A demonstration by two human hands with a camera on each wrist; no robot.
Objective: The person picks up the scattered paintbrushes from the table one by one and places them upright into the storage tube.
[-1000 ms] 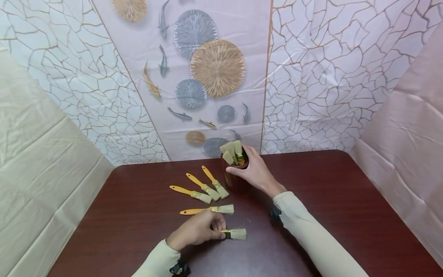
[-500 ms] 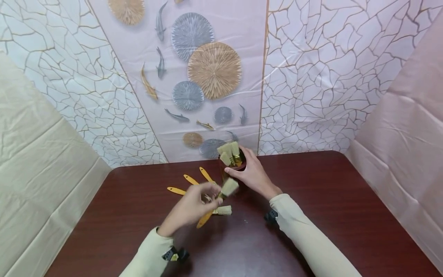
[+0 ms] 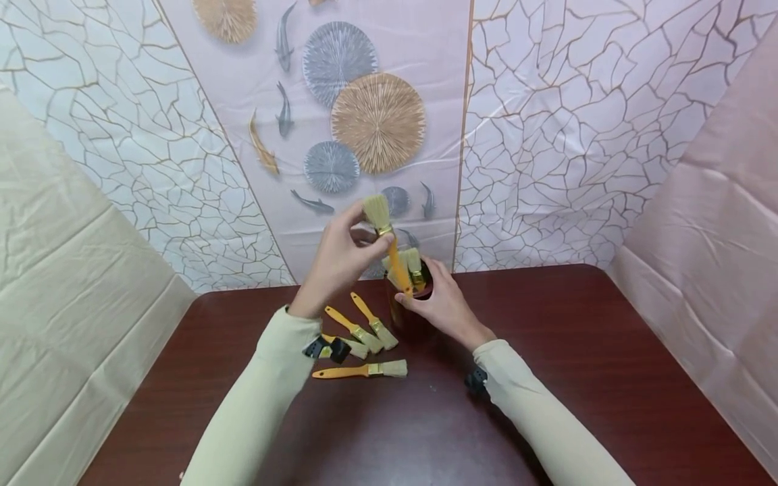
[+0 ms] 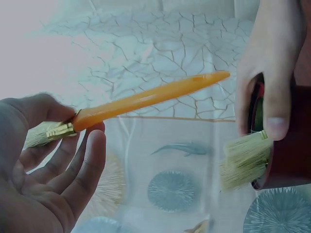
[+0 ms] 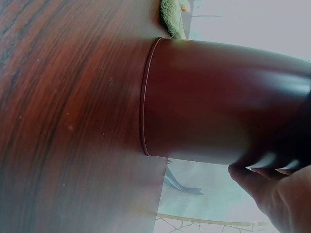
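Note:
My left hand (image 3: 343, 253) pinches a paintbrush (image 3: 396, 262) near its metal band, bristles up, its yellow handle slanting down toward the mouth of a dark red cup (image 5: 209, 102). In the left wrist view the handle's tip is apart from the cup. Around the cup's upper part, my right hand (image 3: 446, 300) grips with thumb and fingers. Several brushes (image 4: 245, 158) stand in the cup with their bristles upward. Below my left arm, a paintbrush (image 3: 358, 370) lies crosswise on the table, and 3 others (image 3: 373, 320) fan out behind it, one partly hidden by my left wrist.
The dark red wooden table (image 3: 437, 425) carries everything, and its back edge runs just behind the cup. A patterned cloth backdrop (image 3: 535, 169) hangs behind it. Plain pale cloth sides (image 3: 91, 304) flank the table.
My left hand has lifted a paintbrush from the table's front, carried it up and back, and raised it above the cup. My right hand keeps hold of the cup.

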